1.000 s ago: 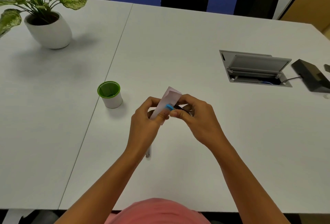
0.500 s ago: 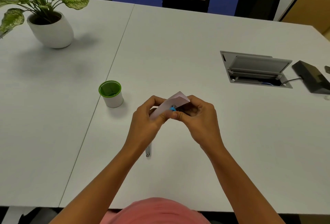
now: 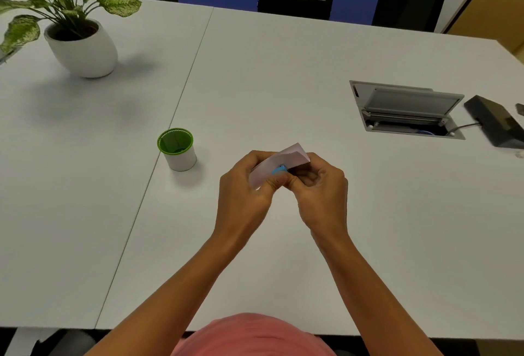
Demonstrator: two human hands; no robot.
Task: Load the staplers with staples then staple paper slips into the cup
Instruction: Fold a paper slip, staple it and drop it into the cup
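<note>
Seen from the head camera, both hands meet above the middle of the white tabletop (image 3: 283, 72), raised off its surface. The left hand (image 3: 243, 194) is closed on the lower left end of a folded pale pink paper slip (image 3: 279, 161), thumb on top and fingers curled beneath. The right hand (image 3: 320, 185) is closed around a small stapler (image 3: 279, 170), of which only a bright blue tip shows; the rest is hidden inside the fist and behind the slip. That blue tip sits against the near face of the pink slip, right where the two thumbs come together, and the slip's folded upper corner sticks up and to the right over the right knuckles. Whether the stapler is pressed fully down on the paper cannot be told from here. To the left of the hands, well apart from them, a small white cup with a green rim and green inside (image 3: 177, 148) stands upright just to the left of the seam between the two table panels; its contents cannot be made out. Far left at the back stands a round white pot with a leafy green and cream plant (image 3: 80, 43). On the right, a grey metal cable hatch (image 3: 405, 110) is set into the tabletop with its lid propped open, and a dark grey box (image 3: 496, 121) lies just beyond it by the edge.
</note>
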